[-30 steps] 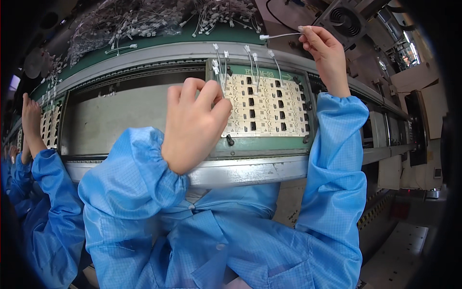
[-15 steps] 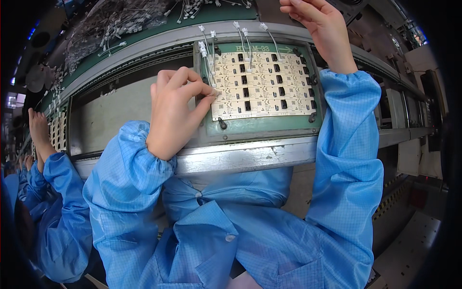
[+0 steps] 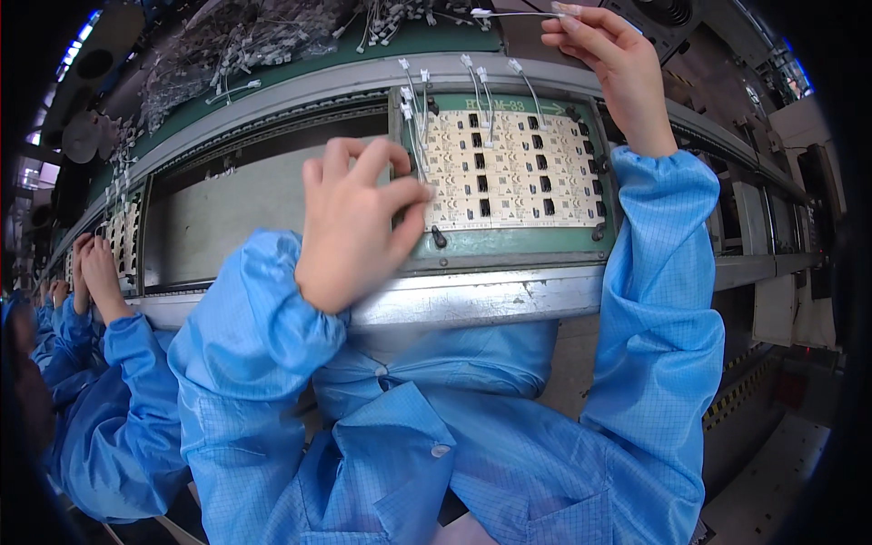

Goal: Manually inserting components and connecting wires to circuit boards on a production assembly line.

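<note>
Right now the left hand (image 3: 359, 222) presses its curled fingertips on the left edge of the cream panel of small circuit boards (image 3: 513, 173), seated in a green carrier frame (image 3: 509, 243) on the conveyor. The right hand (image 3: 604, 64) pinches a thin white wire lead with a plug end (image 3: 513, 14) up near the loose pile; the lead lies level, plug pointing left. This looks like the inserting stage: next, it needs lining up with an empty socket.

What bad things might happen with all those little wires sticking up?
The left hand presses at the board's left edge, right beside upright white wires; it might bend or knock one loose. The right hand holds another wire only by its end, so it might slip and drop.
</note>
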`<action>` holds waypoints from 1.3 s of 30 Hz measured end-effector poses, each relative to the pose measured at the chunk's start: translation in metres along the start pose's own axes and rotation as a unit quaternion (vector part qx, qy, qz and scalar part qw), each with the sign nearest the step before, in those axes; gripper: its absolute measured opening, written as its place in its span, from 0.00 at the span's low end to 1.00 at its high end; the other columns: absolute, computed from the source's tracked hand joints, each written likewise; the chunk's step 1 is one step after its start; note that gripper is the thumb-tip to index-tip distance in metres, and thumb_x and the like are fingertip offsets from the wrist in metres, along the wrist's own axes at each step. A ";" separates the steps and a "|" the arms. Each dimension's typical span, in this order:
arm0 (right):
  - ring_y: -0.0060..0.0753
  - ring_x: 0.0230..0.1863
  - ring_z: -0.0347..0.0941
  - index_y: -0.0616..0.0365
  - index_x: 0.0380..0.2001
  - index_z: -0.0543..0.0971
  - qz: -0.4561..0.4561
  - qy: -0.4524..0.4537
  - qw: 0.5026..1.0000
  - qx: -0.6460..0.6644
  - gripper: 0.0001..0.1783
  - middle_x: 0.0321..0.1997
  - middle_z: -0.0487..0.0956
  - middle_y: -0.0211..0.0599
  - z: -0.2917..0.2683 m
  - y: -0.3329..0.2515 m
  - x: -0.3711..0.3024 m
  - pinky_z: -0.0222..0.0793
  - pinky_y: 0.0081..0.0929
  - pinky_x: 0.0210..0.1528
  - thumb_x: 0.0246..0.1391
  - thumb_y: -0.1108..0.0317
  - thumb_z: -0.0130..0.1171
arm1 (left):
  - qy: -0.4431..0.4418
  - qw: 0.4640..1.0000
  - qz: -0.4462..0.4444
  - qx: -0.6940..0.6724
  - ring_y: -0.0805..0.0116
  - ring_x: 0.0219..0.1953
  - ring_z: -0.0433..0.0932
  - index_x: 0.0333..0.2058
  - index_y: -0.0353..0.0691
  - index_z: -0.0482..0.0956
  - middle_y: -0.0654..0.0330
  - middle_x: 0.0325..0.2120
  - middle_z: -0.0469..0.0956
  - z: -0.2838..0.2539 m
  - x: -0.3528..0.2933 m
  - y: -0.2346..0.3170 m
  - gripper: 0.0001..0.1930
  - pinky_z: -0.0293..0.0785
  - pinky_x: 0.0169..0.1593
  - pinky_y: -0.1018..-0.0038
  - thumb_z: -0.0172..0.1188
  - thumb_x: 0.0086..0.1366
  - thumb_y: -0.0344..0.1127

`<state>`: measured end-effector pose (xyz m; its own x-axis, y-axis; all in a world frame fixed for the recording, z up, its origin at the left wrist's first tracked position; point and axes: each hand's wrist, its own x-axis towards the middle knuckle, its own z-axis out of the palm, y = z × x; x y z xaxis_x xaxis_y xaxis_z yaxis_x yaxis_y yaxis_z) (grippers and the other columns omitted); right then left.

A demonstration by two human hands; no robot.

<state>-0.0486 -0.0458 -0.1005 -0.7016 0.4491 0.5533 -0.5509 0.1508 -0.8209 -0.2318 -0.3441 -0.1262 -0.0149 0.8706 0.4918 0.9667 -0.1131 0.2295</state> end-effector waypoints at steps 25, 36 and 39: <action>0.28 0.31 0.70 0.65 0.34 0.81 0.115 -0.024 0.853 -0.509 0.08 0.30 0.74 0.34 0.114 0.002 -0.075 0.68 0.24 0.35 0.51 0.76 0.70 | 0.065 0.981 -0.147 0.111 0.50 0.41 0.82 0.34 0.47 0.81 0.55 0.32 0.83 0.052 0.118 -0.153 0.06 0.67 0.46 0.47 0.55 0.62 0.34; 0.33 0.30 0.69 0.63 0.30 0.80 0.072 -0.063 0.822 -0.562 0.07 0.27 0.74 0.34 0.120 -0.001 -0.077 0.63 0.29 0.38 0.50 0.75 0.69 | 0.034 0.955 -0.232 -0.179 0.60 0.32 0.84 0.38 0.37 0.85 0.52 0.27 0.84 -0.007 0.120 -0.145 0.11 0.78 0.40 0.65 0.57 0.61 0.32; 0.35 0.33 0.70 0.61 0.30 0.80 0.076 -0.069 0.794 -0.600 0.05 0.28 0.74 0.32 0.102 -0.001 -0.085 0.61 0.31 0.43 0.52 0.75 0.68 | 0.055 0.969 -0.149 -0.189 0.62 0.31 0.84 0.37 0.37 0.86 0.53 0.25 0.84 0.034 0.136 -0.153 0.10 0.78 0.39 0.67 0.59 0.60 0.32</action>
<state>-0.0341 -0.1739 -0.1320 -0.8070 0.4543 0.3773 0.3136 0.8710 -0.3782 -0.3729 -0.1924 -0.1234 -0.3264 0.8379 0.4375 0.7528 -0.0495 0.6564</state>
